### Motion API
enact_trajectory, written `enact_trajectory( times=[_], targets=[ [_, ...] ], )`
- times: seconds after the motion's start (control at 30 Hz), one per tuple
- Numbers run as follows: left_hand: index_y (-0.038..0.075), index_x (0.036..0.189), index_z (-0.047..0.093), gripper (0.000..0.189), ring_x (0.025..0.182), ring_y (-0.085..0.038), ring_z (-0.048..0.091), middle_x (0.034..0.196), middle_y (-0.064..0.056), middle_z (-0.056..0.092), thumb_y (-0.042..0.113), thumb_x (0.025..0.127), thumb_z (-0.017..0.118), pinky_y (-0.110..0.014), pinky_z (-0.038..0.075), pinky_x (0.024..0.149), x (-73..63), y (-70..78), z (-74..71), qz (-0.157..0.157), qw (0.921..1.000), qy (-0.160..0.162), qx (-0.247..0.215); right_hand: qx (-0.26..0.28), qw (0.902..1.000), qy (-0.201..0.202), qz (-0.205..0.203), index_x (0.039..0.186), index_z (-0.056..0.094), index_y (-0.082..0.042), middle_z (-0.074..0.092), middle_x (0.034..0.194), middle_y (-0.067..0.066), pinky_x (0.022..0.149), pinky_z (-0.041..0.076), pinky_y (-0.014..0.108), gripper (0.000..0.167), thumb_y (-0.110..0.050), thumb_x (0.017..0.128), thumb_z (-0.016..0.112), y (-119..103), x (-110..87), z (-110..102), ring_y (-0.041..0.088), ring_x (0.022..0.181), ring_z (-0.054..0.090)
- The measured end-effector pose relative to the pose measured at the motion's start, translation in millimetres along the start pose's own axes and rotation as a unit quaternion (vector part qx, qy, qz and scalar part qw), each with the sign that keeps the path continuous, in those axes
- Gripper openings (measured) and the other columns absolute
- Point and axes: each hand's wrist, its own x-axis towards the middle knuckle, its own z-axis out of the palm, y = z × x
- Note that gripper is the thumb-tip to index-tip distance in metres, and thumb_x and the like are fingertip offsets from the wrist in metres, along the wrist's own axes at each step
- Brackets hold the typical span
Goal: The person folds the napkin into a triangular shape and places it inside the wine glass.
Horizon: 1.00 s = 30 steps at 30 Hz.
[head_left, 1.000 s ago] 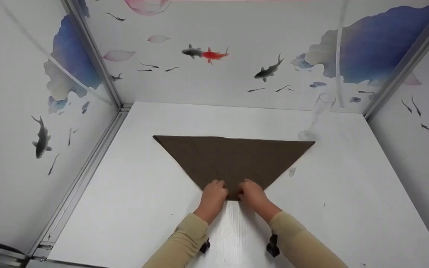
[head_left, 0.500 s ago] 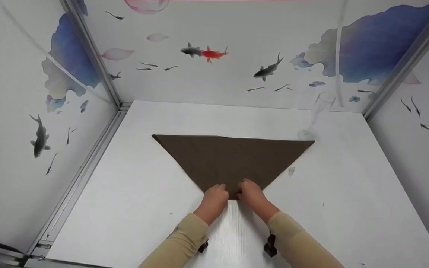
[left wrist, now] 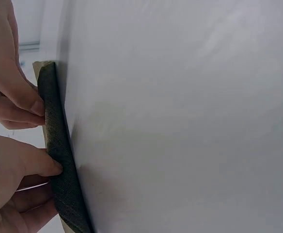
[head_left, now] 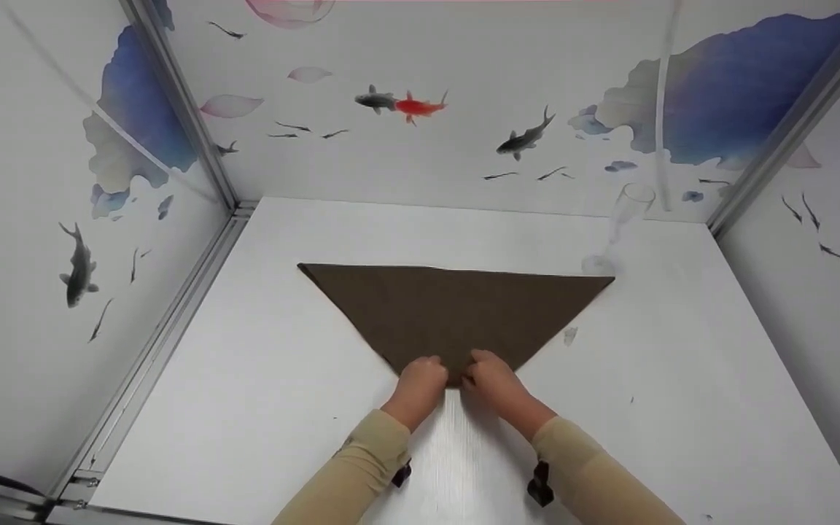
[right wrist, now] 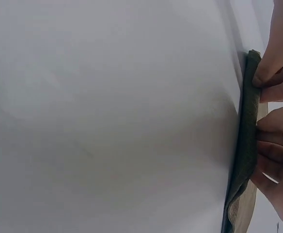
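Note:
A dark brown cloth (head_left: 456,313), its outline a wide triangle with a blunt near tip, lies flat with its long edge on the far side. My left hand (head_left: 420,383) and right hand (head_left: 494,379) are close together at that near tip. Both wrist views show the near edge as a thick roll, the rolled cloth edge (left wrist: 59,136). Thumbs press its near side while the fingers lie behind it, so each hand pinches the roll. In the right wrist view the cloth roll (right wrist: 249,116) has a loose fold at its lower end.
The white table (head_left: 682,379) carries a clear, tall glass (head_left: 630,211) at the back right, near the cloth's right corner. White walls with painted fish and metal frame rails (head_left: 194,109) enclose the table on three sides.
The cloth's near edge has crept slightly away from me, and the left hand has shifted a little. The long far edge and the glass stay in place.

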Motion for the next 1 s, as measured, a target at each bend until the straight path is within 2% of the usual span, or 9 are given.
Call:
enact_trajectory(
  times=[0.07, 0.1, 0.23, 0.33, 0.47, 0.63, 0.73, 0.8, 1.0],
  targets=[
    [0.011, 0.068, 0.069, 0.02, 0.067, -0.018, 0.061, 0.071, -0.003, 0.059, 0.005, 0.086, 0.072, -0.029, 0.053, 0.06, 0.8, -2.3, 0.0, -0.009, 0.9998, -0.001, -0.019, -0.007, 0.9999, -0.002, -0.014, 0.081, 0.069, 0.002, 0.055, 0.081, 0.009, 0.071, 0.047, 0.045, 0.012, -0.007, 0.089, 0.069, 1, -0.5, -1, 0.025, 0.076, 0.053],
    [0.011, 0.068, 0.068, 0.02, 0.067, -0.019, 0.061, 0.071, -0.004, 0.059, 0.004, 0.086, 0.071, -0.03, 0.053, 0.06, 1.1, -3.5, 0.2, -0.013, 0.9995, -0.003, -0.029, -0.027, 0.999, 0.001, -0.035, 0.076, 0.068, -0.001, 0.051, 0.077, 0.006, 0.068, 0.047, 0.044, 0.015, -0.008, 0.089, 0.07, 2, -0.4, -1, 0.023, 0.072, 0.051],
    [0.009, 0.069, 0.068, 0.02, 0.068, -0.022, 0.061, 0.072, -0.006, 0.06, 0.0, 0.087, 0.069, -0.031, 0.052, 0.061, 2.2, -8.7, 0.0, -0.029, 0.9971, -0.013, -0.07, -0.034, 0.9971, 0.02, -0.066, 0.081, 0.069, -0.004, 0.055, 0.075, 0.003, 0.068, 0.05, 0.04, 0.006, -0.002, 0.086, 0.072, 4, 0.4, -1, 0.021, 0.073, 0.056],
    [0.008, 0.069, 0.065, 0.021, 0.069, -0.023, 0.061, 0.071, -0.006, 0.059, -0.001, 0.087, 0.067, -0.033, 0.052, 0.062, 2.2, -12.8, -1.0, -0.036, 0.9944, -0.017, -0.098, -0.028, 0.9957, 0.039, -0.079, 0.082, 0.068, -0.007, 0.062, 0.078, 0.004, 0.069, 0.051, 0.039, 0.01, 0.002, 0.085, 0.071, 5, 1.1, -1, 0.022, 0.077, 0.061],
    [0.007, 0.07, 0.062, 0.022, 0.072, -0.024, 0.062, 0.071, -0.007, 0.059, -0.002, 0.089, 0.065, -0.034, 0.052, 0.063, 1.7, -16.6, -2.9, -0.047, 0.9891, -0.026, -0.137, -0.009, 0.9961, 0.051, -0.072, 0.077, 0.068, -0.009, 0.063, 0.076, 0.002, 0.066, 0.05, 0.037, 0.016, 0.004, 0.086, 0.069, 6, 2.9, -1, 0.02, 0.075, 0.061],
    [0.007, 0.076, 0.064, 0.017, 0.075, -0.024, 0.063, 0.075, -0.007, 0.061, -0.002, 0.091, 0.064, -0.032, 0.052, 0.064, 3.4, -17.2, -3.6, -0.069, 0.984, -0.035, -0.161, 0.005, 0.9993, 0.03, -0.022, 0.076, 0.068, -0.009, 0.062, 0.075, 0.002, 0.065, 0.049, 0.036, 0.018, 0.005, 0.087, 0.066, 6, 5.2, 0, 0.019, 0.075, 0.061],
    [0.007, 0.082, 0.065, 0.013, 0.073, -0.023, 0.063, 0.078, -0.007, 0.059, 0.0, 0.091, 0.065, -0.03, 0.052, 0.062, 4.1, -16.8, -1.9, -0.077, 0.9841, -0.02, -0.159, 0.02, 0.9995, 0.021, 0.012, 0.081, 0.071, -0.008, 0.061, 0.082, 0.003, 0.069, 0.051, 0.037, 0.015, 0.004, 0.088, 0.066, 7, 5.8, 0, 0.021, 0.08, 0.061],
    [0.008, 0.082, 0.066, 0.011, 0.072, -0.022, 0.063, 0.079, -0.007, 0.059, 0.001, 0.09, 0.067, -0.03, 0.052, 0.062, 4.2, -16.5, -0.5, -0.073, 0.9875, -0.004, -0.14, 0.027, 0.999, 0.024, 0.026, 0.084, 0.071, -0.008, 0.06, 0.085, 0.003, 0.072, 0.052, 0.038, 0.013, 0.004, 0.087, 0.067, 8, 6.1, -1, 0.022, 0.083, 0.061],
    [0.013, 0.069, 0.07, 0.02, 0.069, -0.019, 0.061, 0.072, -0.002, 0.06, 0.005, 0.087, 0.072, -0.03, 0.053, 0.059, 2.5, -17.2, 1.9, -0.028, 0.998, 0.019, -0.054, 0.03, 0.9983, 0.04, 0.029, 0.083, 0.065, -0.009, 0.055, 0.084, 0.002, 0.071, 0.052, 0.037, 0.014, 0.005, 0.087, 0.067, 11, 7.0, 2, 0.022, 0.081, 0.059]
  ],
)
